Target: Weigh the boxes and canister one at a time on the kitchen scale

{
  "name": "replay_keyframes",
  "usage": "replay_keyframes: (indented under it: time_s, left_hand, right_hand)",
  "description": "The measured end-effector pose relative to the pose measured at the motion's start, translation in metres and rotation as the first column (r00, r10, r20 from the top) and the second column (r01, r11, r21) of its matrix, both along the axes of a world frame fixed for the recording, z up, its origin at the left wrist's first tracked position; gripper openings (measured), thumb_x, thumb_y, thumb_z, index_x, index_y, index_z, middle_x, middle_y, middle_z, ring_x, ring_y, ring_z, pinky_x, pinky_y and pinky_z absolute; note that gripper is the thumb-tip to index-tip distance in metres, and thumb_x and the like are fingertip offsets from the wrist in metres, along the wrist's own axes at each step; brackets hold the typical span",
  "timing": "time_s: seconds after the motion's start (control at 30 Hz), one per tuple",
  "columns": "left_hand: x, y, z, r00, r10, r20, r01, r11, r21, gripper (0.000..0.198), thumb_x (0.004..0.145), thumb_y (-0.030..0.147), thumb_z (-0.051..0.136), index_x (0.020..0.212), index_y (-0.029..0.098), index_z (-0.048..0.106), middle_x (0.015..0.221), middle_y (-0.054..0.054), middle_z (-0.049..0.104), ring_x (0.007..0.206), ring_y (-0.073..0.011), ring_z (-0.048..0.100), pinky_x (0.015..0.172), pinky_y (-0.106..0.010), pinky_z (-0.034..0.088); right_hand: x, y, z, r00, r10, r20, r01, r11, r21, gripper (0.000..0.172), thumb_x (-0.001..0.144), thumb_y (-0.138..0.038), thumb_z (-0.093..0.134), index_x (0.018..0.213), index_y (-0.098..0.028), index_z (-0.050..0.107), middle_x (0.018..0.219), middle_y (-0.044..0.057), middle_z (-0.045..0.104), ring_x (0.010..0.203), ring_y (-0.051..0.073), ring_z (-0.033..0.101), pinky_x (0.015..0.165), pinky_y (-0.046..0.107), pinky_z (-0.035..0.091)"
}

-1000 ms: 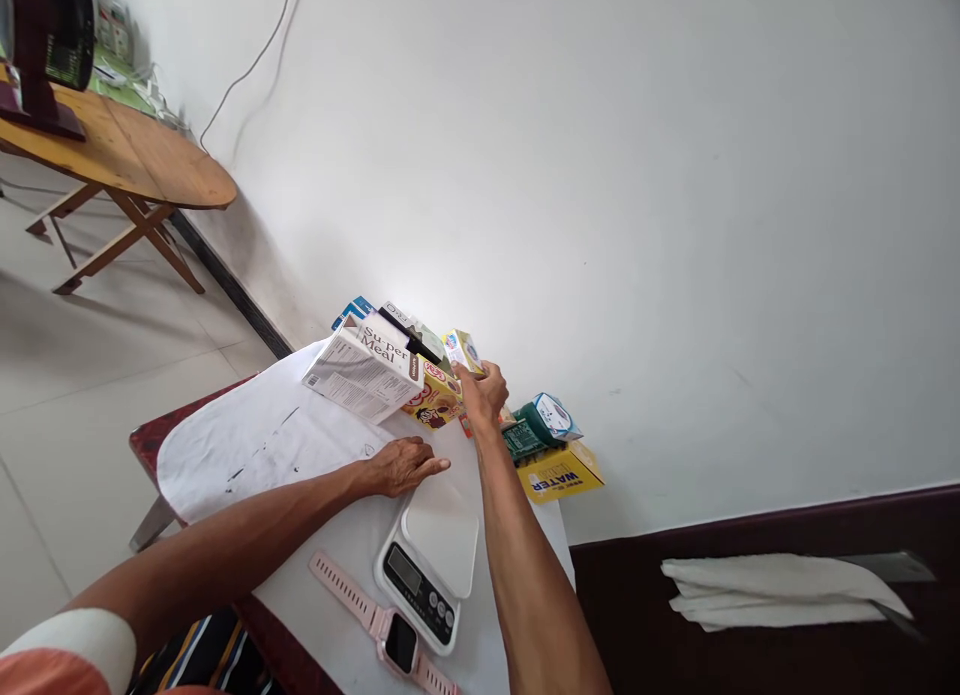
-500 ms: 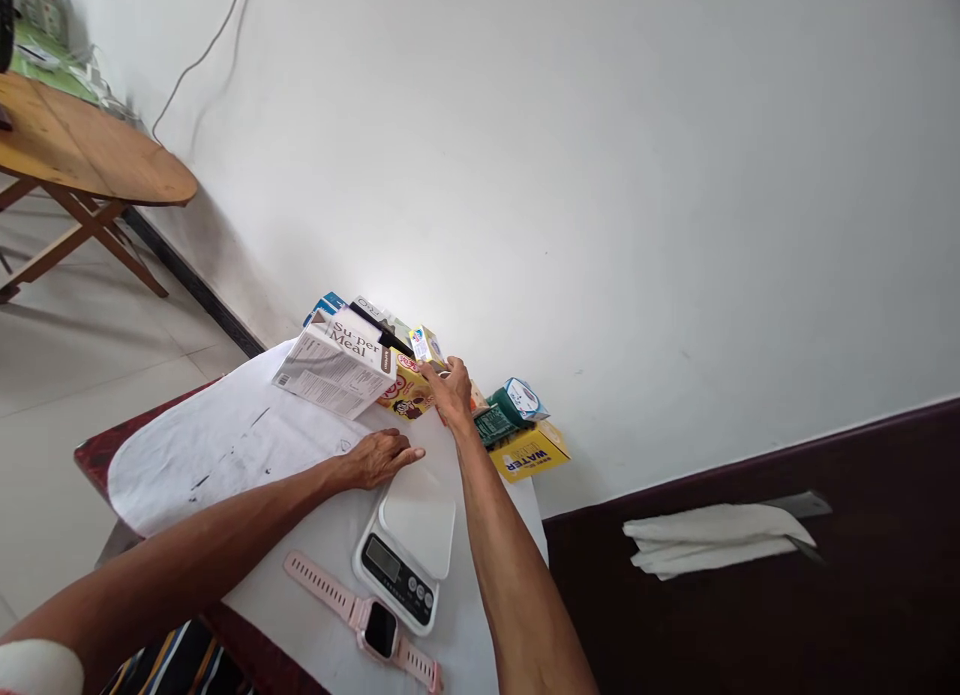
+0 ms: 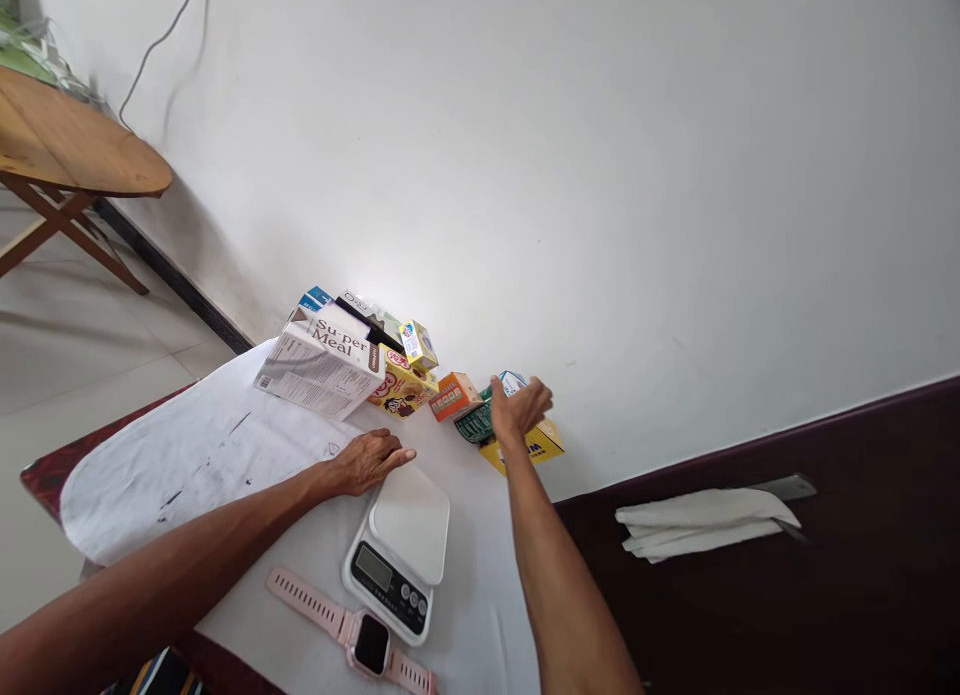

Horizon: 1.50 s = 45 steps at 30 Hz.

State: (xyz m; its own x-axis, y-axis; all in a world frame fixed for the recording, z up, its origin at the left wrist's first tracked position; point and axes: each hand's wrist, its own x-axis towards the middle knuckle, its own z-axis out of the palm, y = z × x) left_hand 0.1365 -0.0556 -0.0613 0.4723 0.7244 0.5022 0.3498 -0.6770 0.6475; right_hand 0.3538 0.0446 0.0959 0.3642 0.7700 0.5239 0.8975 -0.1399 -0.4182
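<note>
Right hand (image 3: 517,410): fingers splayed loose, nothing gripped, green box (image 3: 471,427) just under them, on top of yellow box (image 3: 546,441). Left hand (image 3: 367,460): flat, released on worktop (image 3: 225,445), scale (image 3: 401,545) just beside fingertips.

A plain home room: tiled floor (image 3: 90,345), folding wooden table (image 3: 67,145), white wall (image 3: 600,175) with dark skirting.

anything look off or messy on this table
The boxes by the wall are a loose heap: the Super Meal box lies tilted, propped on the ones behind, and a small yellow box perches askew on top. The white table cover bears black marks. Nothing looks spilled or torn.
</note>
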Motion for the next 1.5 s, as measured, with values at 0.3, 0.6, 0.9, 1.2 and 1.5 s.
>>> replay_keyframes:
  time_s: [0.3,0.6,0.9,1.2,1.5]
  left_hand:
    - [-0.001,-0.004,0.009,0.999,0.014,0.035,-0.010,0.996,-0.089,0.065,0.108,0.058,0.010,0.082,0.021,0.057,0.081,-0.006,0.062,0.085,-0.0213,0.056,0.082,-0.034,0.043]
    - [-0.001,-0.002,0.013,0.999,0.038,0.013,-0.036,0.989,-0.144,0.063,0.107,0.062,0.010,0.077,0.022,0.049,0.078,-0.003,0.056,0.082,-0.0201,0.054,0.080,-0.033,0.042]
    - [-0.003,-0.003,0.012,0.998,0.058,0.031,-0.051,0.979,-0.195,0.064,0.104,0.065,0.012,0.078,0.022,0.052,0.079,-0.004,0.056,0.079,-0.0208,0.057,0.082,-0.034,0.046]
    - [-0.006,-0.005,0.010,0.988,0.108,0.111,-0.068,0.947,-0.315,0.077,0.102,0.067,0.010,0.095,0.017,0.068,0.094,-0.010,0.072,0.087,-0.0235,0.066,0.088,-0.035,0.049]
    - [-0.005,-0.005,0.010,0.987,0.110,0.115,-0.068,0.944,-0.323,0.078,0.101,0.070,0.011,0.094,0.017,0.068,0.096,-0.010,0.073,0.087,-0.0227,0.066,0.087,-0.034,0.049]
  right_hand:
    - [0.063,0.029,0.007,0.980,-0.198,0.006,0.193,0.951,-0.240,0.066,0.083,-0.052,0.059,0.133,-0.008,0.055,0.145,0.032,0.050,0.139,0.045,0.039,0.112,0.059,0.031]
    - [0.070,0.031,0.013,0.993,-0.119,0.021,0.120,0.985,-0.124,0.059,0.068,-0.045,0.072,0.117,-0.013,0.063,0.128,0.026,0.064,0.131,0.043,0.041,0.105,0.057,0.036]
    - [0.051,-0.087,0.003,0.985,0.167,0.033,-0.166,0.986,-0.033,0.068,0.072,-0.067,0.068,0.120,-0.019,0.065,0.118,0.015,0.069,0.105,0.032,0.060,0.094,0.043,0.046]
    - [-0.004,-0.218,-0.079,0.910,0.374,-0.182,-0.405,0.896,-0.184,0.061,0.073,-0.061,0.076,0.120,-0.022,0.067,0.113,0.013,0.069,0.101,0.031,0.064,0.084,0.043,0.053]
    - [0.006,-0.224,-0.078,0.860,0.439,-0.259,-0.498,0.831,-0.247,0.075,0.081,-0.060,0.072,0.143,-0.024,0.050,0.140,0.015,0.060,0.130,0.034,0.054,0.097,0.050,0.052]
